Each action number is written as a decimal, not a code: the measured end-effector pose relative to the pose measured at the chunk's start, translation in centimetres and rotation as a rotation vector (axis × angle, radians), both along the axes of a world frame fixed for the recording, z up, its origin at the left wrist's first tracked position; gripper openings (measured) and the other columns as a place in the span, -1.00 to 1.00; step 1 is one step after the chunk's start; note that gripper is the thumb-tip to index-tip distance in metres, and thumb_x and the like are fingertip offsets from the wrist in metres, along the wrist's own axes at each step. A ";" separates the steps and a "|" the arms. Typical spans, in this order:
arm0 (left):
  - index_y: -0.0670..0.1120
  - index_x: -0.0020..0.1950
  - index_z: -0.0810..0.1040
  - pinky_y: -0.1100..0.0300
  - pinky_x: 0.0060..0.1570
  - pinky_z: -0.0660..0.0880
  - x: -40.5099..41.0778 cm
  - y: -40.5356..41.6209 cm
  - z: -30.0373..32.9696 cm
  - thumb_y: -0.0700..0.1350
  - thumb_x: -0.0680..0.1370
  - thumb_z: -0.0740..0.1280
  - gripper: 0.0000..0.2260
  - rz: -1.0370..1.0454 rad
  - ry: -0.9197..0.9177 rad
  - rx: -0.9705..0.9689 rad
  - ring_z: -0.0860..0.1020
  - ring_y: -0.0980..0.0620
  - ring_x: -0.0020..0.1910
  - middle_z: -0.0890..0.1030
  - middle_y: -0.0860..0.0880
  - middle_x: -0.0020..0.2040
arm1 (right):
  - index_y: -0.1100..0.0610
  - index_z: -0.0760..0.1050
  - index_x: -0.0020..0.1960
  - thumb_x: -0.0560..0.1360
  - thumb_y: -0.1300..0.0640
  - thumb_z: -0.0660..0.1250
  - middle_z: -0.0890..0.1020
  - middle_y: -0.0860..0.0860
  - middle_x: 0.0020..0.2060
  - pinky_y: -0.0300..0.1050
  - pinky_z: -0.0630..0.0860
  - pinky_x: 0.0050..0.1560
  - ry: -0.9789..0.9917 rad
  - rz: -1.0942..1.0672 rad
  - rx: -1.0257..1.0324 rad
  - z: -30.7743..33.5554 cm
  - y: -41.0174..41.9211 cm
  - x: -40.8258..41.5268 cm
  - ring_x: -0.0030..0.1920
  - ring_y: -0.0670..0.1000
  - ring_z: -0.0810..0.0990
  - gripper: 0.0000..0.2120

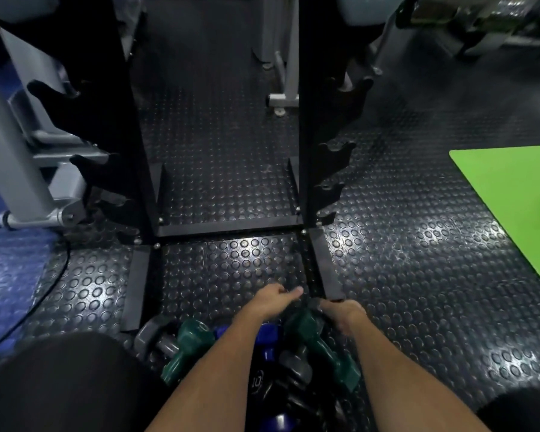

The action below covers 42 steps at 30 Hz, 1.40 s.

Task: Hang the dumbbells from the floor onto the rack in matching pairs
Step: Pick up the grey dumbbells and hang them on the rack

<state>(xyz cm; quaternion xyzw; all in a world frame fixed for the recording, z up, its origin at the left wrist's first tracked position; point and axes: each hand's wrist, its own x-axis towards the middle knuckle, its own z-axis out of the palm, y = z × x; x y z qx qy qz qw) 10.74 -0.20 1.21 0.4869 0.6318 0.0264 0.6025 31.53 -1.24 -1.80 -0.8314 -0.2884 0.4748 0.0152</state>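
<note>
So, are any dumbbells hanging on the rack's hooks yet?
No. Every visible hook on the rack is bare, and the dumbbells lie piled on the floor by the person's hands.

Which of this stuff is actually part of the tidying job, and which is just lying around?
Part of the job:
- dumbbells piled on the floor
- black rack, hooks bare
- left hand and right hand, at the pile

Just lying about:
- green mat
- grey machine frame
- black cable

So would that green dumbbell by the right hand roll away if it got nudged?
Probably not far: the green dumbbell seems to have flat-sided heads and lies wedged in the pile. It looks rigid and likely heavy for its size. Its smooth coating might be a bit slippery.
</note>
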 end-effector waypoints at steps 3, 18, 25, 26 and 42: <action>-0.03 0.25 0.62 0.07 0.28 0.49 1.1 -0.6 -1.0 0.46 0.31 0.42 -0.28 -0.184 0.028 -0.033 0.59 0.03 0.17 0.64 -0.01 0.25 | 0.27 0.56 0.09 0.43 -0.14 0.54 0.63 0.18 -0.06 0.04 0.54 -0.03 0.216 -0.233 -0.027 -0.3 -0.4 -0.1 -0.15 0.17 0.59 -0.49; -0.08 0.24 0.65 0.21 0.10 0.51 1.5 -0.3 -4.0 0.09 0.34 0.61 -0.47 -0.235 0.068 0.015 0.62 0.07 0.06 0.68 -0.02 0.15 | 0.23 0.61 -0.19 0.16 -0.13 0.64 0.70 0.14 -0.26 0.02 0.70 -0.12 0.054 -0.208 0.056 -1.4 -0.5 -1.7 -0.24 0.12 0.71 -0.51; -0.16 -0.13 0.67 0.04 -0.07 0.66 1.7 0.7 -3.3 -0.12 0.60 0.38 -0.83 -0.037 -0.012 -0.033 0.61 0.04 -0.36 0.70 -0.07 -0.25 | 0.22 0.64 -0.18 0.05 -0.12 0.63 0.70 0.03 -0.37 -0.09 0.70 -0.15 0.054 -0.148 0.103 2.3 -1.1 -1.8 -0.35 -0.03 0.68 -0.49; -0.14 -0.14 0.63 0.07 -0.19 0.66 1.8 0.8 -3.1 -0.18 0.63 0.30 -0.81 0.003 -0.007 -0.043 0.59 0.04 -0.41 0.70 -0.11 -0.24 | 0.20 0.63 -0.19 0.02 -0.09 0.63 0.68 -0.03 -0.41 -0.20 0.67 -0.21 0.073 -0.109 0.101 3.1 -1.0 -2.3 -0.39 -0.11 0.65 -0.50; -0.17 0.02 0.58 0.16 -0.16 0.46 -0.9 2.7 -2.4 0.10 0.68 0.24 -0.66 0.723 -0.253 -0.162 0.50 -0.01 -0.17 0.59 -0.12 -0.06 | 0.06 0.35 0.10 0.06 -0.12 0.65 0.61 -0.08 -0.07 -0.16 0.59 -0.13 -0.127 0.675 0.322 6.0 1.0 -7.6 -0.10 -0.05 0.63 -0.24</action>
